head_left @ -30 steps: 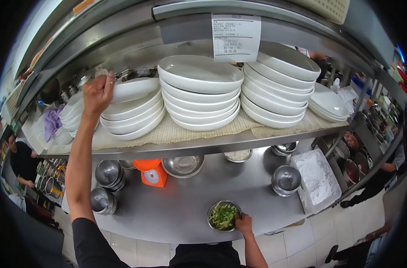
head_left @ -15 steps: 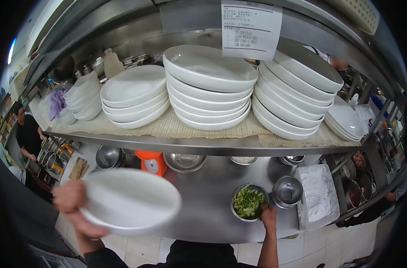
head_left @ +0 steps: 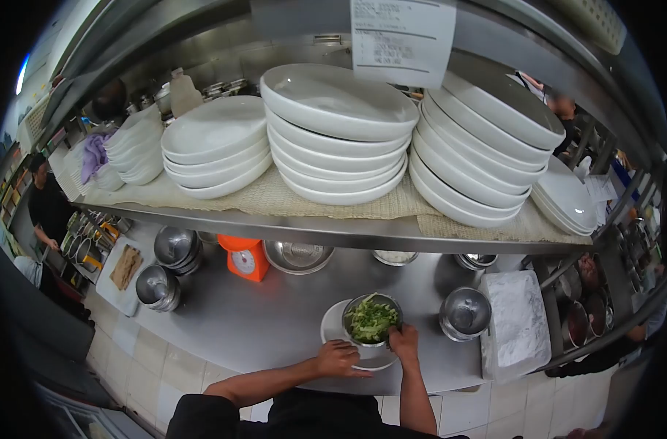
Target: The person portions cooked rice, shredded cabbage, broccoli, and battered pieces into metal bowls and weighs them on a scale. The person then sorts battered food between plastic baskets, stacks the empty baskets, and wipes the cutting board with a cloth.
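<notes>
Steel bowl [head_left: 355, 304] — leafy greens [head_left: 372, 320] inside — over white plate [head_left: 332, 322]

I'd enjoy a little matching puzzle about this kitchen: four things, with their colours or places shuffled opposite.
Things:
1. Scale
2. Chopped greens
3. Crumpled cloth
4. Left hand

Colours or places:
A. At the near side of a white plate
B. Purple
C. Orange
D. Inside a metal bowl

Pairs: 1-C, 2-D, 3-B, 4-A
</notes>
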Action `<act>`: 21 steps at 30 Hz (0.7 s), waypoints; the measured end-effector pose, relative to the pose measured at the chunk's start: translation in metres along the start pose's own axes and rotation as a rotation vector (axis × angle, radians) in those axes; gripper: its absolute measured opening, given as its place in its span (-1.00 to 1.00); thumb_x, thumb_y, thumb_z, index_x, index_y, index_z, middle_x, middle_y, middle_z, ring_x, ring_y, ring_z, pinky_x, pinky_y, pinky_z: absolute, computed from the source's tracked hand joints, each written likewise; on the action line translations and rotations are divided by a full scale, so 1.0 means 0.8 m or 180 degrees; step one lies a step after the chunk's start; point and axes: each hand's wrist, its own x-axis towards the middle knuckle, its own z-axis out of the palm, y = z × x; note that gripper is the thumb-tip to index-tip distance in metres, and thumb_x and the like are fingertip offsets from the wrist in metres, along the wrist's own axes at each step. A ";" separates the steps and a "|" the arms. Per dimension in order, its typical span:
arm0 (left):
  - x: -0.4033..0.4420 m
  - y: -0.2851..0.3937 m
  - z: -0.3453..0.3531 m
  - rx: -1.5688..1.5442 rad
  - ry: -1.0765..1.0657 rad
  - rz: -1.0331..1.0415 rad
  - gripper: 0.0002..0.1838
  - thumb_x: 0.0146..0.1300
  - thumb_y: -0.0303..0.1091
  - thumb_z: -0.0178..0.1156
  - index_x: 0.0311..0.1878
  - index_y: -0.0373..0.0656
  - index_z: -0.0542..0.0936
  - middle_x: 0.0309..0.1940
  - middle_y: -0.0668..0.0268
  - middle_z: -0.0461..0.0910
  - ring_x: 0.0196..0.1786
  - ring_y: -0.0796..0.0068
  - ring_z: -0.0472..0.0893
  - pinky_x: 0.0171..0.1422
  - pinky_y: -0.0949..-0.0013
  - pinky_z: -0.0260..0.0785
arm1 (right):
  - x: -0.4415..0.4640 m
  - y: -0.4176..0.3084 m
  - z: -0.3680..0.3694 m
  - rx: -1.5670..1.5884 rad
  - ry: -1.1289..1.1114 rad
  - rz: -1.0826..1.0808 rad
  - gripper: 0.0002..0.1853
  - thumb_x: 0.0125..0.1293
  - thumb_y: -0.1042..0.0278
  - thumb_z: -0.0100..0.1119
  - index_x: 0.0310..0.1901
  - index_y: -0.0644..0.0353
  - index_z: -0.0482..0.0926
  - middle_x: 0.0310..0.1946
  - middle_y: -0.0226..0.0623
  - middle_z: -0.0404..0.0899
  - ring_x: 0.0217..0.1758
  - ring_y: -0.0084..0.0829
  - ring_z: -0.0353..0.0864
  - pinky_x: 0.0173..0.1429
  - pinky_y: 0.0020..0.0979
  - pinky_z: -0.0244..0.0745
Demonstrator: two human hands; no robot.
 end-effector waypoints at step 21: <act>0.181 -0.264 0.170 -0.4257 -0.0519 -0.5138 -0.70 0.21 -0.30 -0.10 -0.04 -0.26 0.32 -0.20 -0.07 0.46 -0.39 0.11 0.58 -0.38 0.28 0.44 | -0.133 0.008 0.035 -0.1285 0.0658 -0.1239 -0.56 -0.15 0.22 0.37 -0.12 -0.02 0.59 -0.09 -0.36 0.46 0.06 -0.27 0.30 0.05 -0.03 0.15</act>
